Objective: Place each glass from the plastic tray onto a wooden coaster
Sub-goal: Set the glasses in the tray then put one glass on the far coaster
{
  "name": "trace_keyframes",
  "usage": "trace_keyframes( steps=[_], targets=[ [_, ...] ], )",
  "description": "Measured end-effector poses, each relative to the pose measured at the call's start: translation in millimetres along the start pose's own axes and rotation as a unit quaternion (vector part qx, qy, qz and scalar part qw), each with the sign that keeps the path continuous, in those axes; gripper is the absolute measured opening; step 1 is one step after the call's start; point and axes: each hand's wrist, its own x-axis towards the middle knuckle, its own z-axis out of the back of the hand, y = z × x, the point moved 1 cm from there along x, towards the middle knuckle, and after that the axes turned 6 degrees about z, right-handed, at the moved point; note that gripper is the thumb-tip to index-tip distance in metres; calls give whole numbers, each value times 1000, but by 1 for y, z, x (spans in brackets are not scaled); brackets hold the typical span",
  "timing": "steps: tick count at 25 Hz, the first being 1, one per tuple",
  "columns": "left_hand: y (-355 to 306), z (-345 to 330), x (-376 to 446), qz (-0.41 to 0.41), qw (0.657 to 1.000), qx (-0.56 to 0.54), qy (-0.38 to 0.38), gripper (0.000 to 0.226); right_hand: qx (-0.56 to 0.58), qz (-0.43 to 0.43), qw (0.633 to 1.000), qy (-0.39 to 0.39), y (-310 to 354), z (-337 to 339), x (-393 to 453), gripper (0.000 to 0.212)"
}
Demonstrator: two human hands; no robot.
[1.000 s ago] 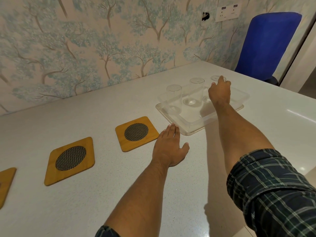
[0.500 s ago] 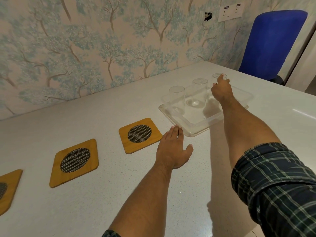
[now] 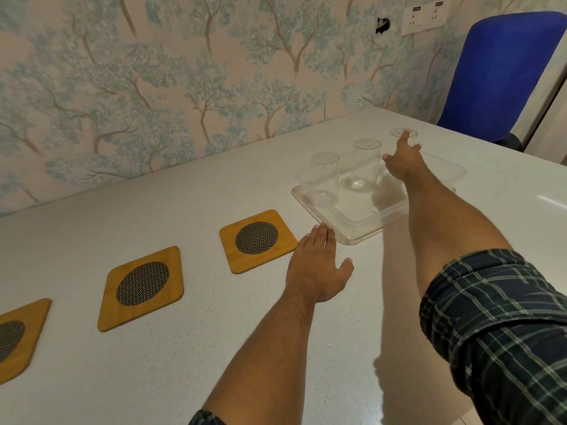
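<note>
A clear plastic tray [image 3: 362, 228] sits on the white table and holds three clear glasses: a left glass [image 3: 324, 171], a middle glass [image 3: 365, 162] and a far glass [image 3: 409, 134]. My right hand [image 3: 403, 162] reaches over the tray, its fingers at the rim of the far glass, which it mostly hides. My left hand [image 3: 317, 268] lies flat on the table, fingertips near the tray's front corner. Three wooden coasters with dark mesh centres lie in a row: one near the tray [image 3: 257, 240], one in the middle [image 3: 142, 286], one at the left edge [image 3: 18, 335].
A blue chair [image 3: 497, 75] stands beyond the table's far right corner. Tree-patterned wallpaper with a socket plate [image 3: 425, 16] runs along the back. The table's right edge [image 3: 552, 162] lies close behind the tray.
My right hand has reached slightly farther, to the far glass's rim. The view has shifted a little; my left hand stays flat on the table.
</note>
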Motion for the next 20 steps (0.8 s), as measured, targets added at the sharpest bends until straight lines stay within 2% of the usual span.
trace_keyframes(
  steps=[6,15,17,20],
  targets=[
    [1,0,0,-1,1000,2,-2,79,-6,-1,1000,10,-8,-4,0,87],
    [0,0,0,0,1000,5,-1,79,-29,-4,999,12,-14,-2,-1,86],
    [0,0,0,0,1000,4,-3,79,-50,1,998,-27,-14,-2,-4,80],
    [0,0,0,-1,1000,6,-6,79,-63,32,980,-187,-3,1,-11,64]
  ],
)
